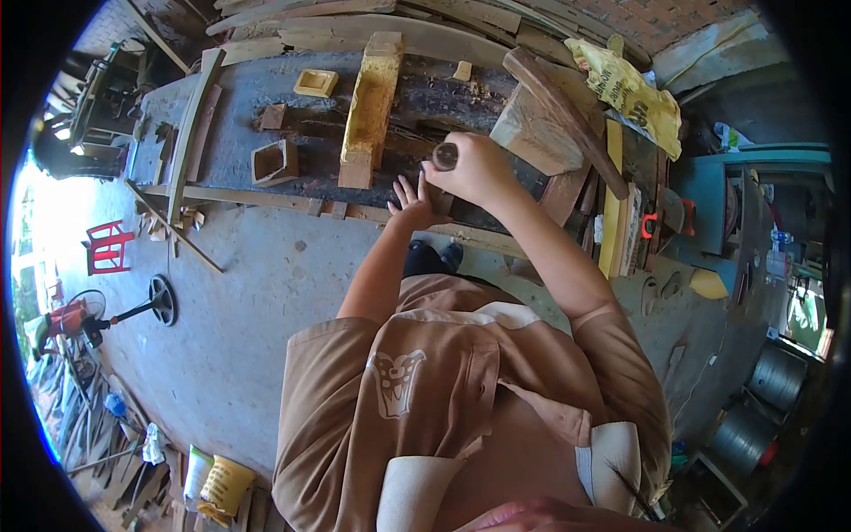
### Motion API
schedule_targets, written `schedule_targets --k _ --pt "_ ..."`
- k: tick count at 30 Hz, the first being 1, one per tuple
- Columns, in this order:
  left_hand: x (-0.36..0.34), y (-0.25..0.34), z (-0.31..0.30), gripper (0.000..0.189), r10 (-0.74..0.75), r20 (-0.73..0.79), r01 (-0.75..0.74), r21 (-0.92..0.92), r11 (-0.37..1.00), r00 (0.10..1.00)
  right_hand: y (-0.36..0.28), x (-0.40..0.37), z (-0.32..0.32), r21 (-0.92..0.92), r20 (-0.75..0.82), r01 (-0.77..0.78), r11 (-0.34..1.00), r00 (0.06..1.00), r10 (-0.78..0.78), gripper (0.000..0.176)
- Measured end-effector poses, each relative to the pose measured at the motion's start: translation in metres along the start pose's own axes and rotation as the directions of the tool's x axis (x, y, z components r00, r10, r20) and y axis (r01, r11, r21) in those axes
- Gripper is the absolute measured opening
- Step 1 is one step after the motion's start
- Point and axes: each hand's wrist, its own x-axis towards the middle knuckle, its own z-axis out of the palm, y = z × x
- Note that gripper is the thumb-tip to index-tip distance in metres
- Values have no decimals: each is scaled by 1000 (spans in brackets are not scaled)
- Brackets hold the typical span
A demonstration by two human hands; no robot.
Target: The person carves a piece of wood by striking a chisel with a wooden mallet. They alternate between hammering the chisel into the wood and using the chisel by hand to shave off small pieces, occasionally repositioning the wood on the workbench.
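My right hand (480, 172) is closed in a fist around a tool with a dark, round-ended handle (445, 157); the rest of the tool is hidden below the fist. Beside it, my left hand (412, 207) lies with fingers spread at the near edge of the dark workbench (310, 188). To the left of both hands, a long yellowish wooden piece with a hollowed trough (365, 111) lies across the bench. A hollow wooden box (275, 163) and a small square wooden tray (316, 83) sit further left.
At the bench's right are a thick wood block (532, 133), a brown beam (567, 120) and a yellow sack (628, 96). A plank (195, 133) crosses the left end. Behind on the floor stand a red stool (108, 247), a fan (75, 317) and a yellow bucket (227, 483).
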Motion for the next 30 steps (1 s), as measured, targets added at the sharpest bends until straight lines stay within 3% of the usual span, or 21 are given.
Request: schedule_targets --k 2,5,8,14,16,18,22,23,24,25,26,27,29,30 --pt "7 -2 3 132 0 33 -1 37 999 999 -6 3 8 -57 -27 19 998 999 -21 35" --pt "20 -10 13 133 32 52 -36 71 997 998 -13 5 11 -89 116 -56 994 991 67 41" --pt "58 -33 44 132 142 -28 -138 104 985 989 -12 1 15 -55 -12 -37 998 999 37 33" --pt "90 -50 63 132 205 -95 -185 182 966 974 -11 -4 11 -61 -16 -73 995 997 72 35" --pt "60 -31 37 133 153 -72 -141 148 979 986 -14 -7 10 -51 -47 -72 996 996 69 36" --pt "25 -11 11 134 27 -12 -27 58 998 1000 -16 -8 7 -74 54 -104 992 993 108 43" --pt "46 -27 12 132 181 -44 -174 134 976 982 -13 -11 5 -52 77 -148 988 985 152 45" --pt "50 -21 4 110 185 -161 -152 195 969 969 -9 -11 6 -62 60 -143 988 987 147 47" --pt "30 -11 -20 110 194 -164 -160 200 967 967 -6 -12 5 -65 50 -145 987 988 148 47" --pt "9 -9 -45 93 289 -150 -324 -322 890 945 -4 -13 5 -29 3 -136 990 991 136 42" --pt "-12 -4 -65 77 370 -186 -375 -751 543 910 -2 -14 6 7 -40 -122 992 992 123 38" --pt "-30 6 -79 77 369 -188 -375 -751 543 910 -1 -15 6 7 -39 -120 993 992 120 38" --pt "-65 29 -102 53 268 -553 -590 -804 77 789 0 -14 5 10 -36 -104 995 994 104 38" --pt "-90 43 -113 53 264 -555 -591 -803 77 789 0 -14 6 10 -33 -100 995 994 100 38"
